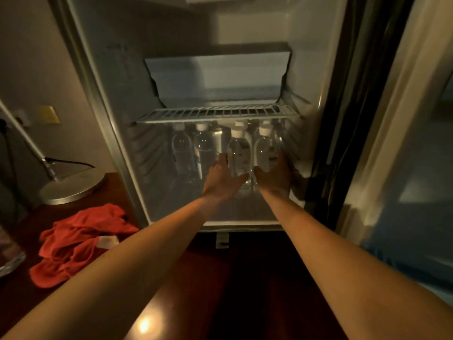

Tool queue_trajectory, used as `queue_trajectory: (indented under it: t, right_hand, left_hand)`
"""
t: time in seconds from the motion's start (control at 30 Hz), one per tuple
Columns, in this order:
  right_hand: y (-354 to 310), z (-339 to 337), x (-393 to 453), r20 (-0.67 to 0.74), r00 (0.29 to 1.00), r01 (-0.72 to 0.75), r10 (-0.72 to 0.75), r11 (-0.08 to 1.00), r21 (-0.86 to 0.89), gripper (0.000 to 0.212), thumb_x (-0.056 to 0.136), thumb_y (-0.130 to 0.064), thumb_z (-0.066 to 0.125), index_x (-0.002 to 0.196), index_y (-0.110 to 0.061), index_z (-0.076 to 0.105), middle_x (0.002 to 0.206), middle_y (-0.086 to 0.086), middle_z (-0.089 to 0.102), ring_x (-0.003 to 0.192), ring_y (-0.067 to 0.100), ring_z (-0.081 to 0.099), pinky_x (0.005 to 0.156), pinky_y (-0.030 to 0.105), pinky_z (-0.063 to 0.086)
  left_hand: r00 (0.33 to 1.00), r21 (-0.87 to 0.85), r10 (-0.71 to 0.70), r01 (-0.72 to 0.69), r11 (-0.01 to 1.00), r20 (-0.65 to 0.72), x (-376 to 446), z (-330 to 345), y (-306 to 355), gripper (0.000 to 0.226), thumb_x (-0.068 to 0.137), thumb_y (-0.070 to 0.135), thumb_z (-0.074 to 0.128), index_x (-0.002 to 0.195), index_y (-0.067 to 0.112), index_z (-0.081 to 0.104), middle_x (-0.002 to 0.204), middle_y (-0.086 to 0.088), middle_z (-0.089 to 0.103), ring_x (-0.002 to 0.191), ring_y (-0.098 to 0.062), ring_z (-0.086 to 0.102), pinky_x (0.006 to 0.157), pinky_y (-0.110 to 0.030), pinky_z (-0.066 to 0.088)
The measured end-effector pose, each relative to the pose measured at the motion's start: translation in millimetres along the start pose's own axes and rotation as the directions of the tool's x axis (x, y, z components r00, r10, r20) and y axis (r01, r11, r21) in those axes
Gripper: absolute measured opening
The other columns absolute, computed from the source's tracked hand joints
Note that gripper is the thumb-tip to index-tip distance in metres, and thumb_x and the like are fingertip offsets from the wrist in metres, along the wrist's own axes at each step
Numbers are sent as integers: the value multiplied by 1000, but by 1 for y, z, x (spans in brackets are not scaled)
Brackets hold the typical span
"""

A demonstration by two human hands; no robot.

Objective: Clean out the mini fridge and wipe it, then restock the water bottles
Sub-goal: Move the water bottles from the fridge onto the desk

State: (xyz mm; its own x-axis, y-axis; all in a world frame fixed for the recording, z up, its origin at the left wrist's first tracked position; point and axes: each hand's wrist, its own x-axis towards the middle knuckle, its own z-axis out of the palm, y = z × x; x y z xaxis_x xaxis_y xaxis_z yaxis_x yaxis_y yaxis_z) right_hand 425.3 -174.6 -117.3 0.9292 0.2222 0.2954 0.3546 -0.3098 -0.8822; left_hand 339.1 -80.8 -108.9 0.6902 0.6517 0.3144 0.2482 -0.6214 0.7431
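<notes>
Two hands, my left hand [221, 179] and right hand [275, 176], each gripping a front water bottle [239, 153]; risk: toppling neighbouring bottles behind my fingers.

1. The mini fridge floor [245, 212] carries upright water bottles [239, 153] in rows toward its back and right side, white caps just under the wire shelf [218, 114].
2. The wire shelf spans wall to wall.
3. The dark wooden surface [186, 278] holds a crumpled red cloth [78, 244] near its left edge and a round metal lamp base [72, 185] at its back left.
</notes>
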Motion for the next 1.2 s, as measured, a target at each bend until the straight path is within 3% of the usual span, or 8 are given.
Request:
queue_trajectory:
  t: [0.33,0.43,0.5,0.63,0.73,0.93,1.07,1.2]
  right_hand:
    - [12,4,3,-21,994,106,-106,994,-31,76,80,-34,75,143,-11,38,137,10,53,127,28,49,102,33,39]
    - [7,-4,-16,6,992,128,-128,991,-24,66,81,-32,76,134,-10,42,128,5,57,119,24,54,89,20,37]
    - [4,-9,-31,3,985,170,-170,985,9,61,79,-32,78,126,-13,44,117,2,62,105,20,60,84,26,45]
    - [-25,-11,-79,87,973,210,-216,975,70,62,74,-31,82,123,-16,48,105,-7,58,92,9,54,68,16,37]
    - [-48,1,-121,186,950,230,-253,964,137,66,69,-39,86,122,-20,51,107,-8,64,94,12,61,73,22,47]
    - [-100,38,-219,297,868,344,-397,914,215,63,60,-44,89,105,-18,54,82,-15,61,71,3,60,66,25,51]
    - [-127,82,-272,388,790,380,-475,876,298,62,60,-49,88,104,-21,54,88,-7,68,79,9,66,67,23,51]
    - [-152,128,-310,478,737,365,-477,877,312,67,58,-53,87,108,-24,53,95,-5,69,88,15,67,77,36,55]
  left_hand:
    - [998,-107,-1,-5,994,-61,6,7,-11,66,73,35,84,124,16,48,116,-5,66,105,-24,63,87,-39,54]
    - [998,-98,7,-14,995,-68,-13,-7,-11,65,73,36,84,123,16,48,110,-2,66,99,-21,65,83,-39,56]
    - [998,-109,0,-7,994,-62,-26,-17,-13,67,74,36,83,127,15,48,107,4,64,94,-16,63,82,-37,56]
    - [995,-108,-6,-5,994,-97,-73,-71,-22,70,64,55,80,119,21,54,102,8,69,93,-11,67,81,-36,58]
    - [984,-66,-5,-7,998,-178,-111,-118,-38,70,59,60,79,110,19,55,100,4,70,92,-13,68,80,-40,58]
    - [947,47,-26,43,998,-321,-191,-216,-82,59,62,45,88,106,18,59,92,10,70,83,-3,67,76,-34,57]
    - [911,113,-66,122,986,-407,-236,-277,-121,64,58,56,84,106,22,59,93,8,70,86,-9,68,77,-39,56]
    - [863,113,-143,224,968,-484,-269,-330,-158,59,61,53,84,105,23,58,91,9,69,83,-9,67,77,-40,58]
